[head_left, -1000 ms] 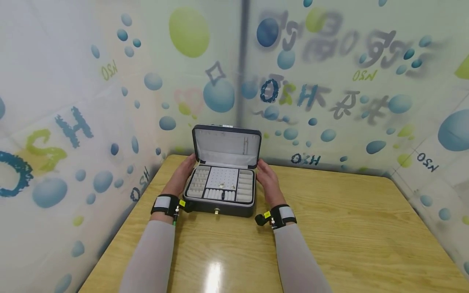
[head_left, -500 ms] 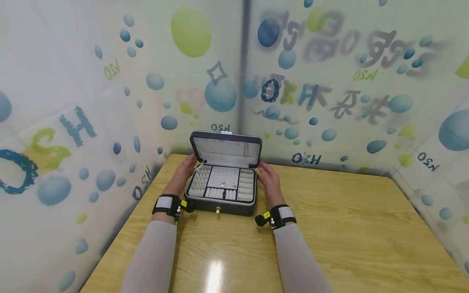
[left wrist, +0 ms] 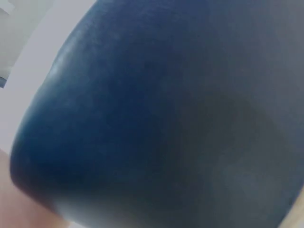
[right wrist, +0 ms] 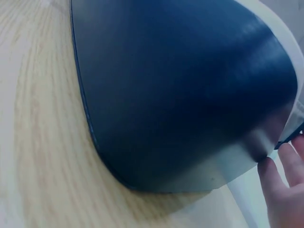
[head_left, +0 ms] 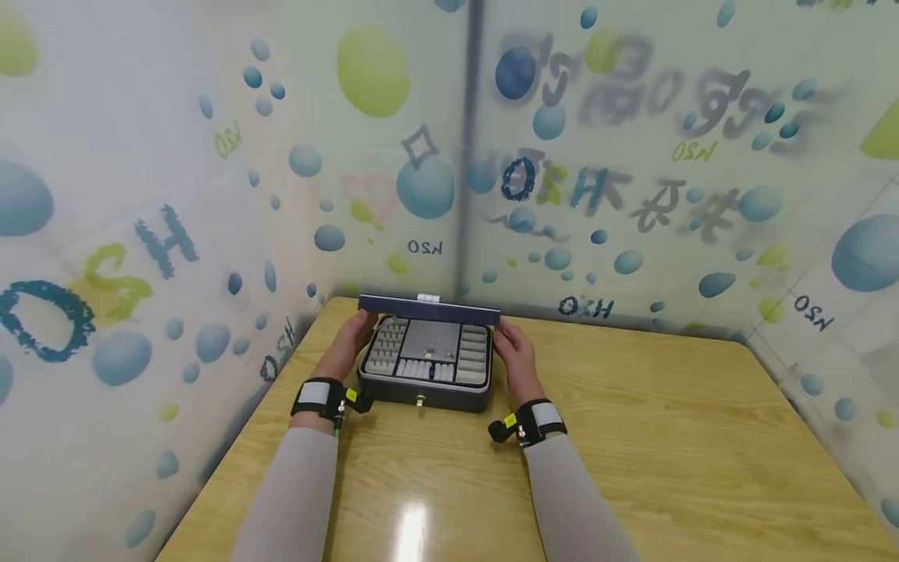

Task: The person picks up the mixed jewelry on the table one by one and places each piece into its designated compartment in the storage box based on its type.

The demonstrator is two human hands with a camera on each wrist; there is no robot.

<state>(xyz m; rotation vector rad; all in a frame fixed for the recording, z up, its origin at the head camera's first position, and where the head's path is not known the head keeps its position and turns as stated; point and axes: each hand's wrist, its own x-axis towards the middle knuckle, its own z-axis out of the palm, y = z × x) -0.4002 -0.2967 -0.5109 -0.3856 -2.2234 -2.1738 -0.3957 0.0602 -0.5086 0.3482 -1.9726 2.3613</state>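
Note:
A dark blue jewellery box (head_left: 400, 389) stands on the wooden table, its lid (head_left: 428, 308) tipped forward over the back of the tray. Light compartments inside hold small shiny pieces (head_left: 428, 355) on the middle panel. Beside the box's back left corner is my left hand (head_left: 342, 347), its fingertips at the lid's end. My right hand (head_left: 517, 361) lies along the opposite side; in the right wrist view its extended fingers (right wrist: 271, 178) touch the back corner. The left wrist view is mostly filled by the box's side wall (left wrist: 133, 118), hiding most of that hand.
Bare wooden table (head_left: 653, 437) stretches to the right of the box and in front of it. A patterned curtain wall (head_left: 632, 257) runs close behind, and another closes off the left side. A small clasp (head_left: 421, 400) sits on the box's front.
The lid has swung forward and down from standing upright, so its outer edge now faces me. Both hands stay beside the back corners with only slight movement.

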